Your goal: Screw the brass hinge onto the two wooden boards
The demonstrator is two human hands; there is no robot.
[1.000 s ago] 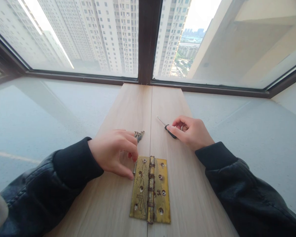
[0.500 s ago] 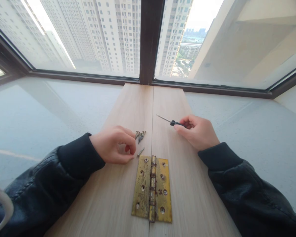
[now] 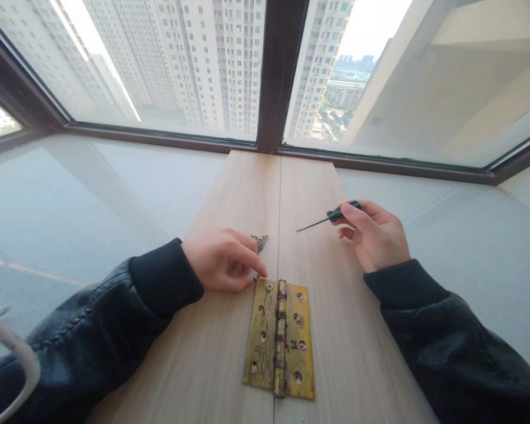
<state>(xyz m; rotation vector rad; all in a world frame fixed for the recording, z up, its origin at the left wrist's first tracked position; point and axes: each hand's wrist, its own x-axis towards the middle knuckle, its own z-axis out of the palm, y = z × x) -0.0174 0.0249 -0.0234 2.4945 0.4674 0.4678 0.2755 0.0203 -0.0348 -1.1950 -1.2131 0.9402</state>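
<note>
My left hand [image 3: 227, 259] is at the top left corner of a worn brass hinge [image 3: 281, 338], thumb and index finger closed in on a single screw [image 3: 255, 279]. Only the screw's head shows; the index finger covers its shank. Just past those fingers lies a small pile of screws [image 3: 262, 241], partly hidden by the hand. In my right hand [image 3: 375, 232] is a screwdriver [image 3: 335, 214] with a black handle, held in the air, its tip pointing left and down. The hinge lies open and flat, with a cross-head screw [image 3: 269, 287] in its upper left hole.
Beneath the hinge, two pale wooden boards [image 3: 247, 188] meet along a seam and reach to the window frame [image 3: 271, 76]. White surfaces [image 3: 115, 194] lie on both sides. A white curved, tube-like thing [image 3: 26, 359] is at the lower left.
My left hand has moved right, its index finger now over the lone screw. My right hand has lifted and turned, so the screwdriver's tip points down and left. The view has shifted slightly.
</note>
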